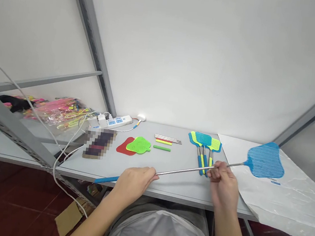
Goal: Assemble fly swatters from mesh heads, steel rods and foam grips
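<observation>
Both hands hold one blue mesh-headed fly swatter with an extended metal rod [185, 171] level above the grey counter [172, 181]; the left hand [134, 182] is closed round the rod near its blue handle end; the right hand [222, 179] pinches the rod nearer the head, which hangs over a white plastic bag [294, 196]; just behind the right hand lies a bundle of finished blue and yellow-green swatters [204, 146]; loose red and green mesh heads [133, 145] lie further left.

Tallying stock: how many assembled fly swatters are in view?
4, perhaps more hidden in the pile. One blue swatter is held in the left hand and right hand; three lie piled on the table behind it.
</observation>
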A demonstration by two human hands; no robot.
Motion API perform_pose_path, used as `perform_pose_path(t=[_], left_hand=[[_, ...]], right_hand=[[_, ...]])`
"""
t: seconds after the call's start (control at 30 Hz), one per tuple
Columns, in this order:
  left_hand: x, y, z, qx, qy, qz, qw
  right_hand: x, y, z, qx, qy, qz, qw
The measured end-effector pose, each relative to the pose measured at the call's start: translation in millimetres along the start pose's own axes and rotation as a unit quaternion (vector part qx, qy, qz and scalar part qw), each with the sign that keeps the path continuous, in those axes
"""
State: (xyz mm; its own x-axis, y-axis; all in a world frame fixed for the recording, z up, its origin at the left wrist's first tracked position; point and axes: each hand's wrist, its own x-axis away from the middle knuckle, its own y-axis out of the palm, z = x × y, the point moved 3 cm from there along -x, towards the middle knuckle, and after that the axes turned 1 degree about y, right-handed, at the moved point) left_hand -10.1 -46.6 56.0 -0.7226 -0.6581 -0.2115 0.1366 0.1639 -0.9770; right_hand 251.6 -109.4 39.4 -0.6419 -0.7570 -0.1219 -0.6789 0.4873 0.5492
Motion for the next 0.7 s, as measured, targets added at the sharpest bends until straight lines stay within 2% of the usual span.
perform_pose_path(t=[0.17, 0.27, 0.37, 0.43, 0.5, 0.57, 0.63, 0.7], left_hand=[[-0.1, -12.8, 1.2, -0.009, 0.019, 0.065, 0.998], [8.3, -15.4, -7.2, -0.015, 0.018, 0.091, 0.996], [15.2, -14.2, -15.1, -0.015, 0.03, 0.108, 0.994], [15.8, -13.6, -17.4, -0.016, 0.028, 0.112, 0.993], [13.6, -14.9, -16.5, -0.027, -0.004, 0.119, 0.993], [9.8, -17.7, -10.6, -0.04, -0.047, 0.127, 0.99], [5.1, -19.9, 0.2, -0.042, -0.068, 0.126, 0.989], [0.4, -19.3, 11.5, -0.032, -0.064, 0.113, 0.991]], right_hand=[[-1.3, -10.4, -33.8, -0.031, -0.034, 0.009, 0.999], [-4.3, -27.4, -49.1, -0.059, -0.053, 0.043, 0.996], [-13.3, -45.9, -58.9, -0.077, -0.065, 0.061, 0.993], [-17.4, -49.0, -58.1, -0.085, -0.071, 0.072, 0.991], [-15.7, -41.2, -49.5, -0.083, -0.085, 0.087, 0.989], [-6.5, -22.4, -31.9, -0.064, -0.083, 0.085, 0.991], [9.1, 4.2, -6.3, -0.029, -0.026, 0.038, 0.998], [28.1, 31.6, 19.8, 0.003, 0.054, -0.056, 0.997]])
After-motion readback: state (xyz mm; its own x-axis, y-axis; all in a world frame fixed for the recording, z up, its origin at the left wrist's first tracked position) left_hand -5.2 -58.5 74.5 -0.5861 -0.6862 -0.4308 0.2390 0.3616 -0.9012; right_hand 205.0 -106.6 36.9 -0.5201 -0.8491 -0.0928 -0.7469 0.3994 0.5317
